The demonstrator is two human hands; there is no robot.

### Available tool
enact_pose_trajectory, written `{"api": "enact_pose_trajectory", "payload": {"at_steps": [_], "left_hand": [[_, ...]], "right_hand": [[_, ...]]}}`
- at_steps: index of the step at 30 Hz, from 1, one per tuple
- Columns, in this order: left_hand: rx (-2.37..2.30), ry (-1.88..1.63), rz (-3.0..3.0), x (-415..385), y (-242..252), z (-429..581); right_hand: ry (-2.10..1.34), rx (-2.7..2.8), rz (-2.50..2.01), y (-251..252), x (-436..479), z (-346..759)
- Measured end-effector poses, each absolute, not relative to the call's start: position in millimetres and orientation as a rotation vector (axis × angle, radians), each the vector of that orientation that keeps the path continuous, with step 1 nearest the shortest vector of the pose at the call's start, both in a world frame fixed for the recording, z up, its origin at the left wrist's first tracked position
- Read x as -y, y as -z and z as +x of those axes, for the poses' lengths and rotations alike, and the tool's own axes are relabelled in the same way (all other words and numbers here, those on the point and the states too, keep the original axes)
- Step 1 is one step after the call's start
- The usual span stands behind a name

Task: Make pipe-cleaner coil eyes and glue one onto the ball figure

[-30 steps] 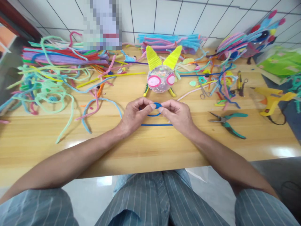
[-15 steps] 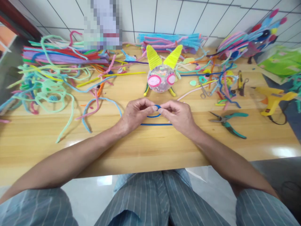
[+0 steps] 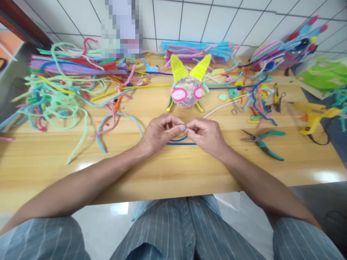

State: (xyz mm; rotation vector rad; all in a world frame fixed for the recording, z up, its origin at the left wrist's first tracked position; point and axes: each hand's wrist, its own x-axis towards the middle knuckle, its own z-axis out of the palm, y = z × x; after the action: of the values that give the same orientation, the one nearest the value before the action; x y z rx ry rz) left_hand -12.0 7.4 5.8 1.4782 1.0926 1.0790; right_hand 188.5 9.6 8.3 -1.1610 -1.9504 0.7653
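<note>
Head view, hands pinching blue loop, cluttered wooden table, white tiled wall

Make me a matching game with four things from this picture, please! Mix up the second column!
Column one:
1. Curved blue pipe cleaner
2. Pliers
3. Glue gun
4. Ball figure

Column two:
A. Has two pointy yellow ears
B. Yellow, right of the pliers
C. Between left hand and right hand
D. Teal handles, spread apart

Pairs: 1-C, 2-D, 3-B, 4-A
</note>
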Motion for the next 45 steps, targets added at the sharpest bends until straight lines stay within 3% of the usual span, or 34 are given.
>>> {"api": "enact_pose_trajectory", "payload": {"at_steps": [7, 24, 28, 34, 45], "left_hand": [[-1.157, -0.996, 1.707, -9.6, -9.2, -16.8], [-1.051, -1.252, 1.149, 0.5, 4.0, -1.7], [-1.027, -1.164, 1.31, -4.0, 4.5, -6.2], [-1.074, -1.064, 1.675, -7.8, -3.0, -13.1], [-1.068, -1.23, 1.163, -1.6, 1.0, -3.6]], "right_hand": [[-0.657, 1.987, -1.164, -6.0, -8.6, 189.0], [-1.157, 1.598, -1.158, -4.4, -6.0, 180.6], [-1.07, 1.7, -1.176, -7.1, -9.0, 184.0], [-0.667, 2.015, -1.083, -8.1, -10.1, 188.5], [-0.87, 1.861, -1.11, -4.4, -9.2, 186.3]]}}
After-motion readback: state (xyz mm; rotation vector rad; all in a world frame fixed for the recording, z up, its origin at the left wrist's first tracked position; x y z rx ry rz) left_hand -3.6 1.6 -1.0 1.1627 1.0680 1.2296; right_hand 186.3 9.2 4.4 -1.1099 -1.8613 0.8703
